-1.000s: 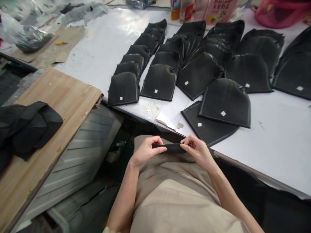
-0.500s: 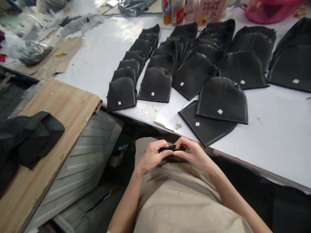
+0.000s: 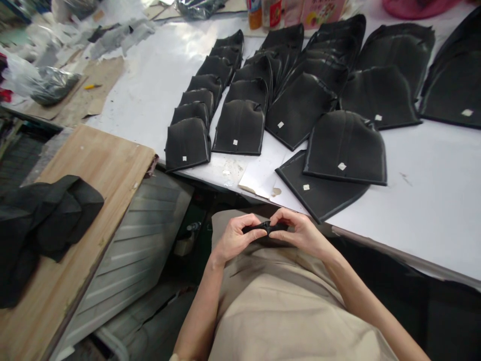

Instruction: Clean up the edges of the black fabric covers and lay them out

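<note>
My left hand [image 3: 233, 237] and my right hand [image 3: 300, 231] meet over my lap, just below the edge of the white table [image 3: 421, 200]. Both pinch a small black strip of fabric [image 3: 265, 228] that is bunched between their fingertips. Nearest on the table lies a flat black fabric panel [image 3: 319, 193] with a small white tag, partly under a larger black cap-shaped piece [image 3: 345, 148].
Rows of overlapping black fabric pieces [image 3: 225, 95] with white tags cover the table's far half. A wooden board [image 3: 80, 200] on the left carries a heap of black cloth [image 3: 37, 220]. Bottles [image 3: 263, 12] and a plastic bag [image 3: 48, 85] stand at the back.
My hands have drawn together, so the black strip that was stretched between them is now bunched short. The view has shifted slightly.
</note>
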### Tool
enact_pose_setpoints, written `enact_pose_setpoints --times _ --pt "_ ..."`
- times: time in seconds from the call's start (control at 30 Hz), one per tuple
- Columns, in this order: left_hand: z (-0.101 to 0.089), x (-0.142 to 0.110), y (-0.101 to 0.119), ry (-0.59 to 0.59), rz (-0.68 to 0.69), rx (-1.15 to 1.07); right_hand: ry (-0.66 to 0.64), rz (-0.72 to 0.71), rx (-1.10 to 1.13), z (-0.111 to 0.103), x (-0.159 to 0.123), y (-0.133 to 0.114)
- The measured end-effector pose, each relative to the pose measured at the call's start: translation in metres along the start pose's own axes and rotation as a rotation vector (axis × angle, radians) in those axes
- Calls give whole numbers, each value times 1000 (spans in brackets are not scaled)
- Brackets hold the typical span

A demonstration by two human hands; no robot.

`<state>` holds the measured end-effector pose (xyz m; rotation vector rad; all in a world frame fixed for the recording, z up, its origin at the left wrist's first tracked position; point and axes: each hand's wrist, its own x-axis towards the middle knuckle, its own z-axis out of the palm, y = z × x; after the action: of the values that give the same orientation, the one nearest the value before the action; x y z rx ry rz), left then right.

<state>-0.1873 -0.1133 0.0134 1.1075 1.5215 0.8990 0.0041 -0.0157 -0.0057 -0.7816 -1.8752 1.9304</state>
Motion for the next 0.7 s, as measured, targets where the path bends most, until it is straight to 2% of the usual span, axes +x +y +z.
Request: enact_pose_setpoints --times 0.23,0.37,0.5,0.7 --pt "0 0 -1 36 25 17 29 -65 -258 0 3 6" --pt "0 -1 -2 27 0 -8 103 -102 -208 -1 1 10" --pt "1 -1 -3 11 -17 -55 65 -137 -197 0 1 8" --pt "3 -3 -6 -37 -59 -107 32 -46 -212 1 4 13"
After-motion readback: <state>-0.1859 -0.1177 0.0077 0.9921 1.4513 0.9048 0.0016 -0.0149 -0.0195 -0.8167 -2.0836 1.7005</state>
